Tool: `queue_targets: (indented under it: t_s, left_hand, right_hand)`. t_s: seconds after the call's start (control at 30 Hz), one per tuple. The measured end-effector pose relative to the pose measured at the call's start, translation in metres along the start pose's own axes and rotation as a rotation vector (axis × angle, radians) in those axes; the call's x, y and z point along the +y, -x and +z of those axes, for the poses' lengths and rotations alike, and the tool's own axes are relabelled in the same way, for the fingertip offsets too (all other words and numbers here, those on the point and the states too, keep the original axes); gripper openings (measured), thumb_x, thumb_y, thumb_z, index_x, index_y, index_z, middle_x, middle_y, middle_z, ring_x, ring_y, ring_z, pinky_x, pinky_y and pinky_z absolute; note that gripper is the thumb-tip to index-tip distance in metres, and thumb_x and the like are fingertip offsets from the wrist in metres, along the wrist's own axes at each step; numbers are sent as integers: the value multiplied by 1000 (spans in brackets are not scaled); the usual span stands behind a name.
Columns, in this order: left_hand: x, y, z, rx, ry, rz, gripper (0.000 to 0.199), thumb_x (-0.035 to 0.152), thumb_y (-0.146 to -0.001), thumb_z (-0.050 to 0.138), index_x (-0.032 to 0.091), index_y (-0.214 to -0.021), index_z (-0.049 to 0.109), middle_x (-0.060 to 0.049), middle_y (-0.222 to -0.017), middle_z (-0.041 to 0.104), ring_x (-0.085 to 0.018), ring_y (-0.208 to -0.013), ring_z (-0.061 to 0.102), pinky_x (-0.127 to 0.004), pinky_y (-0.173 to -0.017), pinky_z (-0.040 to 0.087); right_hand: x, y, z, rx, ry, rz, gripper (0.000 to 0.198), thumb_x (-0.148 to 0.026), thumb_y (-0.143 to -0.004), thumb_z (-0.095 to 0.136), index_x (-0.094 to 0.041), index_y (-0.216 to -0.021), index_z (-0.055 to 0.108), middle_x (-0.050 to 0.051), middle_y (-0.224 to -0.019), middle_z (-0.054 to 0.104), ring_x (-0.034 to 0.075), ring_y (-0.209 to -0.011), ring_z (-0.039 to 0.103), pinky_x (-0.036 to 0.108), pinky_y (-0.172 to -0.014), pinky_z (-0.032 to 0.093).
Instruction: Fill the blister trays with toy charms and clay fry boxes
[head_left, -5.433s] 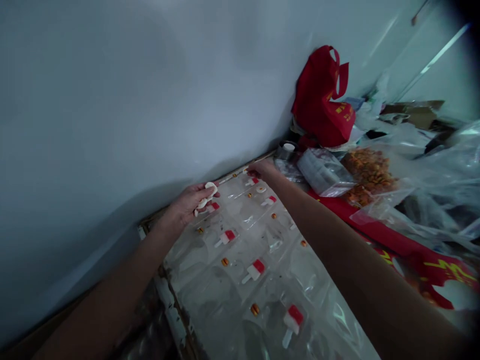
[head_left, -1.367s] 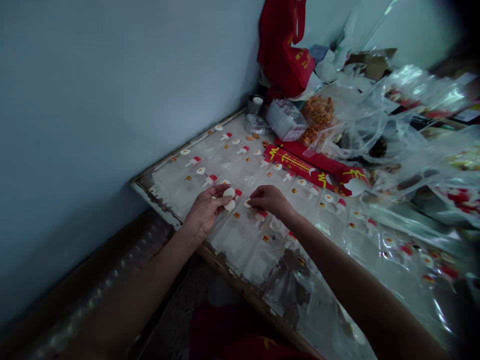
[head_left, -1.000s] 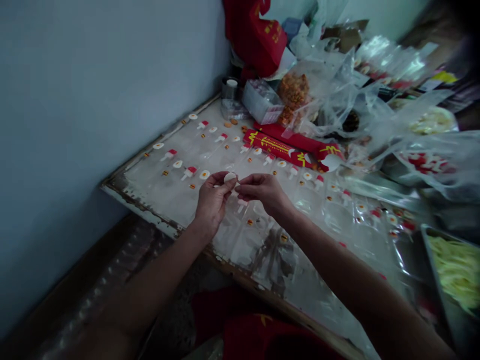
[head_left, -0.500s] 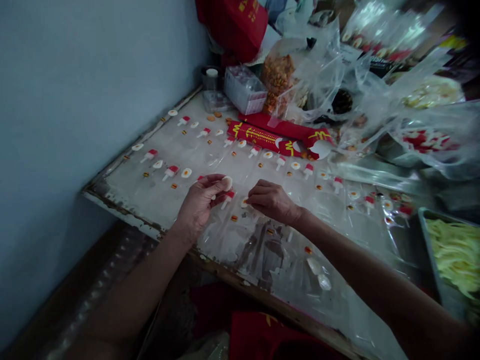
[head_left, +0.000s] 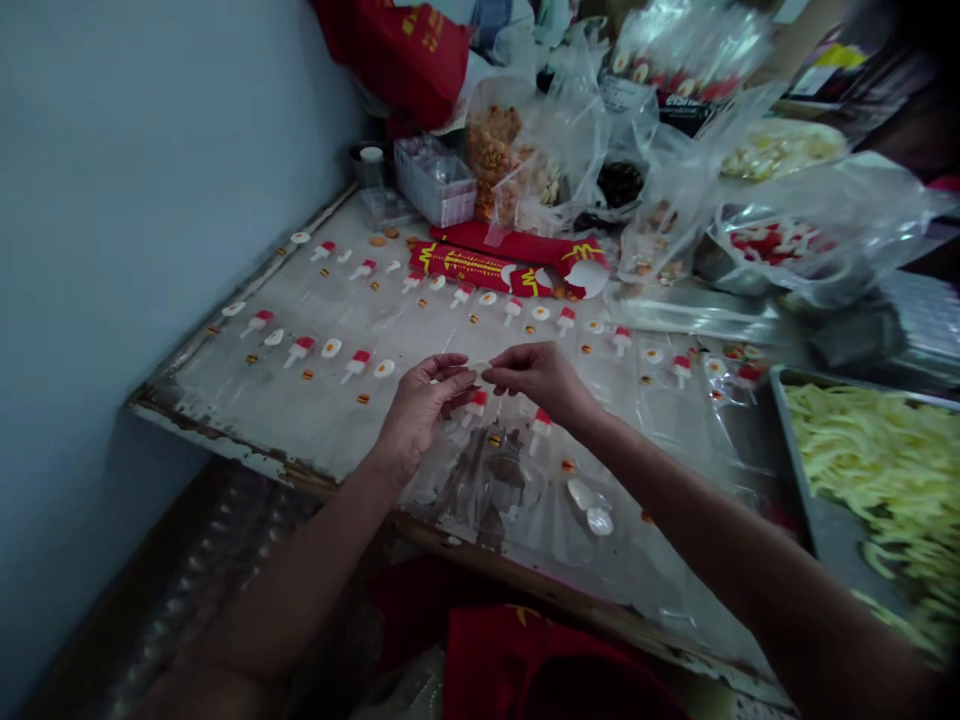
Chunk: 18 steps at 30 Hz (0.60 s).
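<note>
head view: a small white disc (head_left: 481, 371) was up between the two hands, over the surface (head_left: 217, 385). the left hand (head_left: 420, 405) held one edge in its fingertips, and the right hand (head_left: 536, 382) was pinched narrow on the other edge. the disc was dim and partly hidden, so its face could not be told. it might have been a fried-egg piece turned over, like the fried-egg piece (head_left: 384, 369) that lay to the left. a red-and-white ice-pop piece (head_left: 474, 403) lay just under the fingers, with a tiny burger piece (head_left: 494, 440) near it.

the disc looked very light, thin and a bit stiff. it was likely smooth, so it could slip, and a hard squeeze might have bent it. the rim seemed the best place to hold, with a soft pinch of finger and thumb.
</note>
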<state>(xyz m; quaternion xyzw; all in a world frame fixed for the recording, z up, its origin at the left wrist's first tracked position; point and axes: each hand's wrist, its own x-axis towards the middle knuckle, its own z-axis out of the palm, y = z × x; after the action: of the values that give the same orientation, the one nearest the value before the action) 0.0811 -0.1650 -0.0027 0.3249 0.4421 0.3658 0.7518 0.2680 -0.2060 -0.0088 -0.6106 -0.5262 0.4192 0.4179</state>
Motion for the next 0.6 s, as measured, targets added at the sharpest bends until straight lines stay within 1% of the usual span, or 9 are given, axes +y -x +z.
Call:
queue_targets:
  t_s: [0.07, 0.1, 0.13, 0.2, 0.3, 0.37, 0.43, 0.53, 0.6]
  left_hand:
    - [-1, 0, 1, -11, 102, -53, 26, 12, -74, 79, 13, -98, 69, -9, -93, 74, -17, -83, 73, -29, -80, 59]
    - [-1, -1, -1, -15, 153, -75, 23, 14, -77, 76, 13, -99, 68, -11, -96, 74, -19, -88, 73, -32, -83, 59]
    - [0, -1, -3, -25, 204, -97, 20, 16, -80, 72, 13, -100, 67, -14, -99, 74, -22, -94, 74, -36, -85, 60]
    - [2, -3, -9, -85, 294, -143, 22, 17, -82, 62, 12, -103, 66, -18, -106, 74, -30, -104, 73, -45, -89, 60]
    - [0, -4, -12, -203, 333, -151, 34, 6, -73, 55, 11, -105, 64, -21, -113, 73, -33, -113, 70, -50, -97, 57]
    - [-4, -4, -9, -245, 276, -102, 42, 0, -70, 53, 11, -109, 64, -20, -116, 73, -30, -114, 70, -47, -102, 54]
    - [-7, -2, -3, -276, 188, -68, 45, 0, -74, 56, 11, -117, 64, -19, -119, 72, -28, -113, 71, -44, -105, 52]
    - [-10, 4, 10, -321, 58, -97, 57, 4, -78, 63, 10, -135, 56, -17, -116, 74, -25, -107, 73, -44, -109, 50]
    - [-13, 9, 22, -355, -6, -138, 73, 3, -78, 67, 10, -147, 45, -13, -107, 76, -22, -99, 74, -46, -109, 49]
  right_hand:
    - [3, 16, -10, 83, 270, -155, 17, -34, -86, 71, -18, -86, 77, 4, -72, 71, 14, -61, 59, 27, -59, 43]
    - [5, 24, -14, 80, 444, -266, 15, -28, -89, 67, -18, -86, 77, 5, -77, 72, 15, -65, 60, 28, -62, 42]
    - [8, 32, -17, 39, 622, -384, 15, -23, -92, 62, -18, -86, 76, 6, -81, 72, 16, -69, 59, 30, -64, 41]
    - [13, 44, -19, -106, 929, -586, 22, -16, -96, 54, -18, -87, 73, 8, -87, 71, 18, -75, 58, 32, -67, 40]
    - [19, 50, -16, -254, 1173, -731, 19, -12, -97, 54, -16, -90, 71, 9, -88, 70, 20, -78, 55, 35, -69, 39]
    - [21, 50, -16, -293, 1184, -740, 17, -10, -95, 56, -16, -92, 72, 9, -89, 70, 21, -82, 56, 35, -72, 41]
    - [19, 50, -19, -251, 1055, -687, 19, -9, -94, 56, -18, -96, 72, 8, -91, 71, 21, -86, 59, 34, -75, 43]
    - [9, 52, -27, 9, 676, -489, 22, -17, -98, 55, -18, -110, 73, 6, -92, 71, 16, -79, 61, 30, -72, 46]
    - [0, 52, -32, 109, 480, -377, 23, -24, -98, 59, -17, -115, 73, 6, -93, 70, 13, -71, 61, 27, -68, 47]
